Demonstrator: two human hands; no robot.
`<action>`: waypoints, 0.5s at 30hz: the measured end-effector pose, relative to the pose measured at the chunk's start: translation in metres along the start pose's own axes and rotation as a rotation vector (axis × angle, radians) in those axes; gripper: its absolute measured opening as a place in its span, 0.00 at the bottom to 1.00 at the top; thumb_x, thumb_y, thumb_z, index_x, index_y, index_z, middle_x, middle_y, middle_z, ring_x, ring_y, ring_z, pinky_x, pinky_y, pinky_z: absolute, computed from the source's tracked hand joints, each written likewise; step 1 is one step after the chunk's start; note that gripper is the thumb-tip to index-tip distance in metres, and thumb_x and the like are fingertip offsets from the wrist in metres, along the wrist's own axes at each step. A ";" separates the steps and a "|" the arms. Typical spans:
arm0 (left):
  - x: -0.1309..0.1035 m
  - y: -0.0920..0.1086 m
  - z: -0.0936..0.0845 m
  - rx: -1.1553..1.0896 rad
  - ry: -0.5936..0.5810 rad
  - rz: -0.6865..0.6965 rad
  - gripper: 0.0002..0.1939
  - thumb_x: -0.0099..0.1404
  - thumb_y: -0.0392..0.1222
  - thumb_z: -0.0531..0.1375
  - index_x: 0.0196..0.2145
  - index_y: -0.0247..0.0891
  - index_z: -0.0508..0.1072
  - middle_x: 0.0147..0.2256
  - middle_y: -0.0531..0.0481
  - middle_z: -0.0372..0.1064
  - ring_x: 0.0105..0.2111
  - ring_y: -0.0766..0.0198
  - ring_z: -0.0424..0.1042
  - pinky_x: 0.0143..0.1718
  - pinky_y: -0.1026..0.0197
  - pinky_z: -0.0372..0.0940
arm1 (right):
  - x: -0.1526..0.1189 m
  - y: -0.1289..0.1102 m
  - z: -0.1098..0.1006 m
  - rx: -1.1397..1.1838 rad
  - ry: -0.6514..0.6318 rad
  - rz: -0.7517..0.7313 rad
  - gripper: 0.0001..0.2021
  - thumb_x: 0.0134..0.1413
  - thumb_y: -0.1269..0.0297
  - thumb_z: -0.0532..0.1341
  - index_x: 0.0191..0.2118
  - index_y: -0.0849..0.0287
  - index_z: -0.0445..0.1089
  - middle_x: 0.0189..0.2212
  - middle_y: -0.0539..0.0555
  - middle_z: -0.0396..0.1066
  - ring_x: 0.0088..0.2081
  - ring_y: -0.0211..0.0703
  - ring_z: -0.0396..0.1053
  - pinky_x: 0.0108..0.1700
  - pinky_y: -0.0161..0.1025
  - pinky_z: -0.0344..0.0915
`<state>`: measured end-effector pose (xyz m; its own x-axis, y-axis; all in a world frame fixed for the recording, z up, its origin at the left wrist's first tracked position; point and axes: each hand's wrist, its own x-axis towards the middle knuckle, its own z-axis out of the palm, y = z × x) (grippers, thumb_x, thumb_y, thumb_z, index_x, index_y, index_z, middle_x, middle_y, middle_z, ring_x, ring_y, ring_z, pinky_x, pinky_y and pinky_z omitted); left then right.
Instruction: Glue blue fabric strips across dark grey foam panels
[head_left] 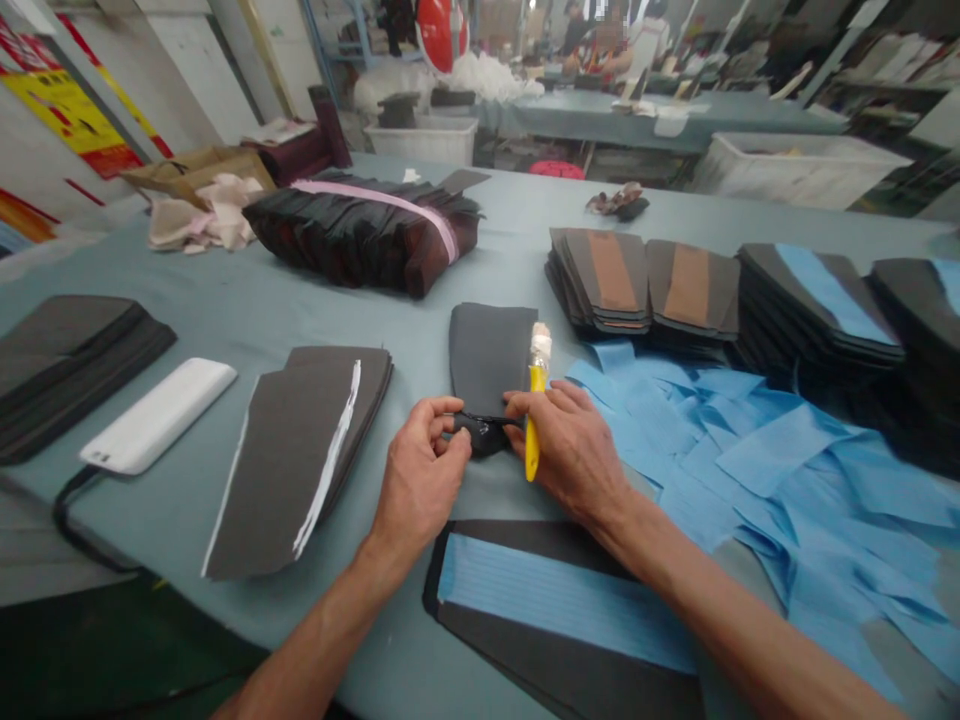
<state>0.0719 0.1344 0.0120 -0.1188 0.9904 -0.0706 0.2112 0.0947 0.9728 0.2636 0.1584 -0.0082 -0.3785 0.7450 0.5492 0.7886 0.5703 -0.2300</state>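
Note:
A dark grey piece [493, 350] lies on the table in front of me, its near end folded up. My left hand [429, 462] pinches the left side of that folded end, fingers closed. From the right, my right hand [568, 440] grips the other side and also holds a yellow-handled brush [537, 400], bristles upward. Nearer to me lies a dark panel [525, 670] with a blue strip [562, 600] across it. Left of my hands, a stack of dark panels [281, 450] has white streaks along two edges.
Blue strips [772, 450] are heaped at the right, below stacked dark pieces [607, 280]. A strapped dark bundle [360, 235] lies at the back left. A white device [159, 415] with a black cable sits left. People stand in the background.

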 end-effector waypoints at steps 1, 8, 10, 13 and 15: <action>0.000 0.000 0.000 -0.003 -0.001 -0.006 0.18 0.61 0.41 0.62 0.49 0.37 0.73 0.34 0.52 0.75 0.25 0.68 0.69 0.26 0.66 0.61 | 0.000 0.001 0.001 -0.002 -0.001 -0.005 0.08 0.68 0.75 0.61 0.45 0.55 0.73 0.42 0.55 0.83 0.42 0.48 0.79 0.60 0.50 0.67; 0.001 -0.003 -0.002 -0.023 -0.013 -0.023 0.19 0.60 0.40 0.61 0.50 0.38 0.72 0.32 0.55 0.75 0.22 0.69 0.66 0.23 0.66 0.59 | 0.005 0.008 0.011 -0.048 -0.027 -0.007 0.07 0.74 0.62 0.65 0.49 0.60 0.76 0.43 0.52 0.78 0.41 0.43 0.78 0.50 0.48 0.77; 0.001 -0.004 -0.003 -0.029 -0.009 -0.020 0.19 0.60 0.41 0.61 0.50 0.38 0.71 0.31 0.55 0.74 0.22 0.69 0.64 0.22 0.66 0.58 | 0.008 0.011 0.014 -0.067 -0.041 0.000 0.09 0.74 0.59 0.66 0.50 0.60 0.76 0.43 0.53 0.78 0.41 0.43 0.78 0.48 0.47 0.78; 0.002 -0.006 -0.004 -0.035 0.002 -0.019 0.20 0.60 0.41 0.62 0.51 0.37 0.71 0.31 0.56 0.74 0.22 0.69 0.64 0.23 0.66 0.58 | 0.011 0.017 0.016 -0.105 -0.038 0.028 0.10 0.74 0.59 0.66 0.51 0.60 0.76 0.45 0.53 0.78 0.42 0.43 0.78 0.48 0.47 0.78; 0.003 -0.008 -0.006 -0.036 0.010 -0.021 0.21 0.61 0.42 0.62 0.52 0.36 0.71 0.31 0.55 0.74 0.22 0.69 0.64 0.23 0.65 0.58 | 0.012 0.021 0.017 -0.130 -0.026 0.051 0.10 0.74 0.59 0.66 0.52 0.59 0.75 0.45 0.54 0.78 0.42 0.44 0.78 0.48 0.47 0.78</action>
<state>0.0641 0.1360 0.0057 -0.1322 0.9872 -0.0890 0.1731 0.1114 0.9786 0.2676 0.1857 -0.0200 -0.3479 0.7816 0.5178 0.8627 0.4831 -0.1497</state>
